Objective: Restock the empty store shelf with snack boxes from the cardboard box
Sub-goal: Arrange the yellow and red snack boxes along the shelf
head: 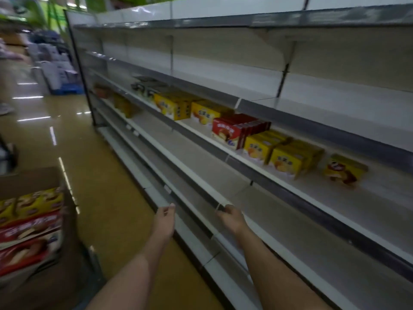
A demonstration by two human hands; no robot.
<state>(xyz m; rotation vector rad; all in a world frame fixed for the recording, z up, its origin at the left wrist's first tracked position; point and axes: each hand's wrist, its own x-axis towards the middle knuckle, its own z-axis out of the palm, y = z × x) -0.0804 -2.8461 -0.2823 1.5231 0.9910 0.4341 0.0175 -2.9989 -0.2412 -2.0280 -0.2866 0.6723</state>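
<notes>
While both hands hang loose and hold nothing, the left hand (164,218) and right hand (230,218) are near the shelf (201,175); snack boxes (232,130) stand on it, others fill the cardboard box (29,180) left of it.

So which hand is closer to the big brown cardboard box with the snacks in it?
Left. The left hand hangs over the floor, right of the brown cardboard box. The right hand is farther right, by the white shelf edge.
</notes>
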